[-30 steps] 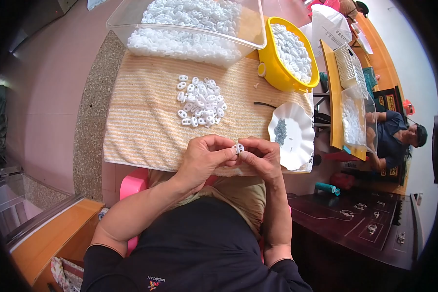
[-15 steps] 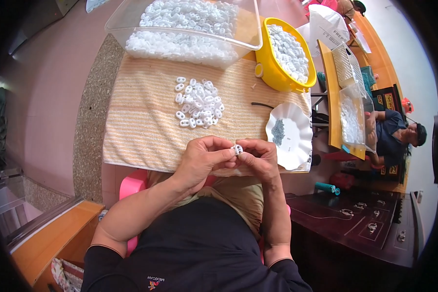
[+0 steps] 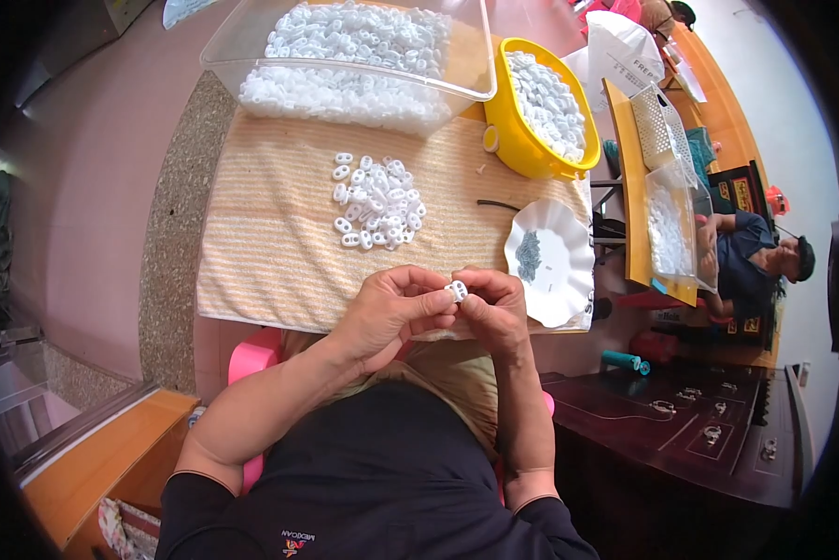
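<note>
Slid slightly left and down in frame, with shift of view: clear plastic bin [image 3: 475, 94] at top centre, yellow oval tub [image 3: 513, 140] at upper right, white scalloped dish [image 3: 561, 297] right of centre, heap of white two-holed plastic pieces [image 3: 382, 203] above centre. Sunk slightly lower, apparently turned a little: small white two-holed piece [image 3: 458, 291] near frame centre. Edged leftward: right hand [image 3: 490, 305].

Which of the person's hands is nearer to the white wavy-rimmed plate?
Right. The right hand is beside the near left edge of the white wavy-rimmed plate; the left hand is farther left.
</note>
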### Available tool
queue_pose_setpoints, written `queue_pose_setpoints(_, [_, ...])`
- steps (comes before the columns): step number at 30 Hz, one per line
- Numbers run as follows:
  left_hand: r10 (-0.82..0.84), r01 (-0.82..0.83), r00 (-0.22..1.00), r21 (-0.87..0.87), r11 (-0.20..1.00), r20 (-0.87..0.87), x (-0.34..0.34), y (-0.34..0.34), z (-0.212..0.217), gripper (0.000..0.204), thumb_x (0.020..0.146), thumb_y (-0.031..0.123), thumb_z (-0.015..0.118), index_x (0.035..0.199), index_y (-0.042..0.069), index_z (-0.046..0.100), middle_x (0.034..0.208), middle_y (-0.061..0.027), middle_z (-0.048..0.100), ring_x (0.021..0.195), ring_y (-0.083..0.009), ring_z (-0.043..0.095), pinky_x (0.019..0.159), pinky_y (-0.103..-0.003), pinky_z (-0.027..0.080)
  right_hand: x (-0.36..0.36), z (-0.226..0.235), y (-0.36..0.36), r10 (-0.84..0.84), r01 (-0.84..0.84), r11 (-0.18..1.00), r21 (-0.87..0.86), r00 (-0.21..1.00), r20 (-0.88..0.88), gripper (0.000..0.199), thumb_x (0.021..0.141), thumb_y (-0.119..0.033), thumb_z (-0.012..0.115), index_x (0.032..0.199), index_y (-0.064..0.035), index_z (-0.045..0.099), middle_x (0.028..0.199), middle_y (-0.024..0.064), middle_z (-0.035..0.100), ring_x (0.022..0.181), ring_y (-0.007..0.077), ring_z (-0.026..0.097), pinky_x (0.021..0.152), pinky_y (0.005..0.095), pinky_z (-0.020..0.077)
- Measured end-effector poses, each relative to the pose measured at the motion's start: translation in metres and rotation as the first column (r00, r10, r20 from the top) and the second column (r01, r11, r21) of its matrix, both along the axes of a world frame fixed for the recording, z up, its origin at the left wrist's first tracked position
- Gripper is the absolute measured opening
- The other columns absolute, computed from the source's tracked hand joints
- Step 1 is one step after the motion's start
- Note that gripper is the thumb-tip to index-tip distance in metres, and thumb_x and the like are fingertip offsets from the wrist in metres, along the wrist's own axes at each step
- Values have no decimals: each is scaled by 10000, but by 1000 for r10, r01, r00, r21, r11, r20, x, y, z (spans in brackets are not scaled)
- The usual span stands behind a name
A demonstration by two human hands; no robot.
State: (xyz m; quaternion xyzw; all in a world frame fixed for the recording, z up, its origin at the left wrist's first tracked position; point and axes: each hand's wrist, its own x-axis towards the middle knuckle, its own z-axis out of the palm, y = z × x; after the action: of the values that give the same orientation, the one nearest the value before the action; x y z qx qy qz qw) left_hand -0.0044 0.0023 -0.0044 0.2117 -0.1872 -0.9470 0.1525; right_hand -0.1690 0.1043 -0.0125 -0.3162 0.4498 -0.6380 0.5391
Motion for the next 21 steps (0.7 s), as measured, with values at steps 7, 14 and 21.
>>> queue_pose_setpoints(7, [-35, 35, 997, -2, 999, -75, 1, 0, 1, 74, 877, 62, 654, 869, 47, 582, 857, -78, 657, 751, -138, 653, 690, -255, 572, 3, 1, -5, 11, -15, 995, -101, 999, -40, 237, 842, 1, 665, 1078, 18, 647, 965, 73, 601, 832, 145, 620, 737, 259, 512])
queue_pose_setpoints(14, [-51, 49, 996, -25, 998, -77, 2, 2, 0, 77, 879, 69, 656, 863, 51, 582, 857, -62, 650, 741, -136, 649, 693, -257, 564, 4, 4, -5, 44, -43, 993, -109, 999, 7, 237, 831, -17, 688, 1063, 19, 653, 950, 75, 597, 826, 153, 623, 725, 261, 525])
queue_pose_setpoints(21, [-39, 33, 993, -56, 998, -109, 3, 3, 4, 87, 866, 74, 677, 861, 26, 604, 841, -47, 630, 760, -122, 634, 710, -252, 567, 6, 6, -4, 49, -57, 988, -144, 997, -54, 240, 808, -3, 708, 1042, 13, 661, 931, 76, 590, 824, 150, 620, 710, 256, 538])
